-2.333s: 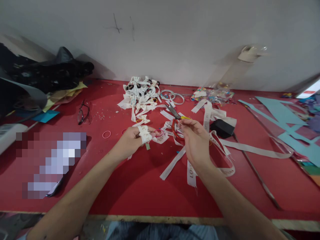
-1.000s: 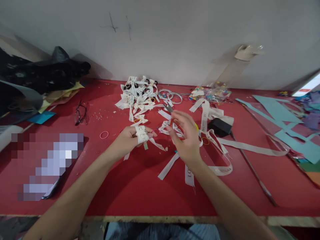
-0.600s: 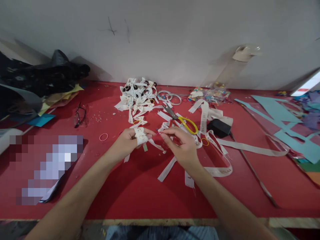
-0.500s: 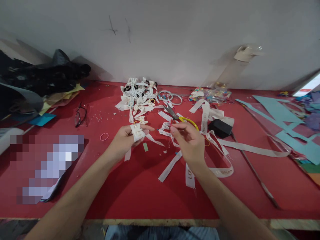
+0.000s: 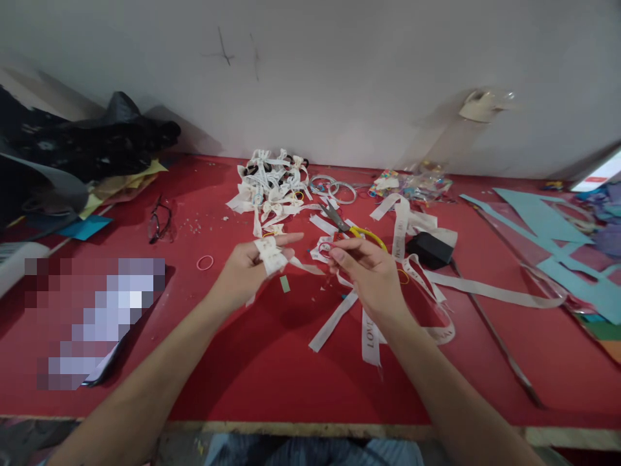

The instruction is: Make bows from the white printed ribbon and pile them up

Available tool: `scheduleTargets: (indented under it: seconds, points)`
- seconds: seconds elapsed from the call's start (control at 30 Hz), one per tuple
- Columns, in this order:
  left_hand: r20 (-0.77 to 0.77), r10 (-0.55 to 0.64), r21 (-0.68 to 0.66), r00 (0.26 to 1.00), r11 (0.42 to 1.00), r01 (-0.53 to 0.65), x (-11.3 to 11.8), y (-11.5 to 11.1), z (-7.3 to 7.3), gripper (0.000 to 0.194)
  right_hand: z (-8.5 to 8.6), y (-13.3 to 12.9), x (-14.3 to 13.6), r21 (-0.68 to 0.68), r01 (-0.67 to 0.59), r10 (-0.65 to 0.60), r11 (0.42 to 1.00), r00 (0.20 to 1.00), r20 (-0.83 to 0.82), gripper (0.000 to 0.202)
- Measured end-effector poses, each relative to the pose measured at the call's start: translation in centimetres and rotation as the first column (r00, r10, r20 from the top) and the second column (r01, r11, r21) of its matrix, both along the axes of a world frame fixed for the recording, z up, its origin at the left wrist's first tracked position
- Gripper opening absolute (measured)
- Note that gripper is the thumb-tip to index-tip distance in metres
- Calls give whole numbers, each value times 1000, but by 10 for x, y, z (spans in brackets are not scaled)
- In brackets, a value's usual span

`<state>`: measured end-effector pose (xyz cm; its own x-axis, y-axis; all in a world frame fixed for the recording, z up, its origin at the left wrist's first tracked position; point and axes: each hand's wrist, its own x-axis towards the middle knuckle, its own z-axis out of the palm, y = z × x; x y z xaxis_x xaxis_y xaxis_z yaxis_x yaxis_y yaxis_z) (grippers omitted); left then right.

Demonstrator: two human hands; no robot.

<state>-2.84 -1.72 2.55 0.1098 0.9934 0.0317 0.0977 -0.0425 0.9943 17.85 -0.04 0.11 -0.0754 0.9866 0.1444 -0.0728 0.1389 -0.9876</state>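
My left hand (image 5: pixel 247 265) is closed on a folded white ribbon bow (image 5: pixel 270 255), its forefinger stretched out to the right. A loose ribbon tail (image 5: pixel 306 265) trails from the bow toward my other hand. Between thumb and forefinger, my right hand (image 5: pixel 369 268) pinches a small pinkish-red elastic band (image 5: pixel 324 246). Just beyond that hand lie scissors with yellow handles (image 5: pixel 359 232), blades pointing away to the left. Printed white ribbon (image 5: pixel 371 340) lies beneath and around the right wrist.
Behind the hands is a pile of white bows (image 5: pixel 272 181), with clear rings (image 5: pixel 344 192) beside it. A black block (image 5: pixel 431 250) and light-blue sheets (image 5: pixel 538 213) lie right. Eyeglasses (image 5: pixel 155 223), a pink band (image 5: pixel 205 263) and a blurred-out phone (image 5: pixel 111 336) are left.
The red band at my right fingertips now shows as a loop. My left hand keeps the bow, turned slightly, with its fingers a little further extended. The whole view has shifted slightly.
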Motion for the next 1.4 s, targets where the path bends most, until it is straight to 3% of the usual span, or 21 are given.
scheduleTargets:
  seconds: [0.13, 0.27, 0.33, 0.4, 0.53, 0.57, 0.63, 0.7, 0.73, 0.8, 0.87, 0.93, 1.0, 1.07, 1.1, 1.17, 1.27, 1.4]
  points:
    - [-160, -175, 6, 972, 984, 178, 4, 0, -4, 33, 2, -5, -7, -27, -138, 138, 990, 990, -30, 17]
    - [-157, -183, 27, 971, 982, 189, 4, 0, -9, 26, 7, -9, -11, -49, -184, 184, 982, 983, -9, 15]
    - [-122, -121, 46, 985, 991, 128, 3, 1, -10, 24, 9, -8, -10, -33, -182, 182, 983, 983, 2, 14]
    - [-29, 14, 46, 999, 999, -12, 2, 2, -9, 23, 12, -5, -4, 8, -149, 149, 989, 988, 52, 11]
    - [176, 270, 41, 947, 959, -281, -1, 7, -7, 18, 21, 4, 15, 182, -20, -36, 983, 953, 302, 8]
    - [201, 288, 44, 936, 952, -302, -1, 8, -6, 17, 24, 5, 21, 258, -43, -73, 965, 902, 425, 11]
    - [215, 289, 36, 933, 952, -304, -1, 8, -6, 17, 31, 6, 35, 366, -238, -110, 900, 688, 717, 24]
    - [194, 261, 13, 946, 963, -269, 0, 7, -6, 17, 42, 5, 51, 349, -353, -156, 868, 475, 866, 37]
    - [183, 245, 5, 952, 968, -250, 1, 6, -6, 18, 50, 4, 59, 331, -402, -141, 854, 432, 891, 43]
    - [172, 213, -6, 962, 976, -216, 3, 4, -7, 18, 70, 6, 73, 173, -539, 50, 825, 374, 926, 60]
    - [178, 191, -2, 965, 981, -194, 4, 4, -9, 20, 90, 11, 81, 0, -654, 260, 756, 301, 918, 65]
    - [185, 180, 5, 966, 983, -184, 4, 4, -12, 23, 102, 19, 81, -126, -645, 348, 754, 229, 909, 61]
    - [179, 168, 4, 969, 985, -172, 4, 5, -14, 26, 100, 25, 69, 18, -533, 198, 846, 345, 917, 50]
    - [141, 137, -7, 980, 990, -137, 4, 5, -16, 28, 88, 25, 50, 216, -323, -2, 921, 551, 834, 37]
    - [114, 105, -2, 988, 994, -106, 4, 4, -16, 28, 80, 22, 39, 248, -245, -24, 937, 664, 747, 34]
    - [63, 20, 29, 998, 999, -22, 5, 2, -15, 26, 63, 13, 17, 255, -188, -2, 948, 802, 598, 27]
    - [1, -91, 76, 996, 993, 91, 6, 0, -14, 24, 43, 0, -4, 314, -185, -13, 931, 844, 536, 14]
    - [-89, -141, 72, 986, 986, 147, 6, 0, -14, 24, 26, -5, -11, 323, -169, -13, 931, 870, 493, 7]
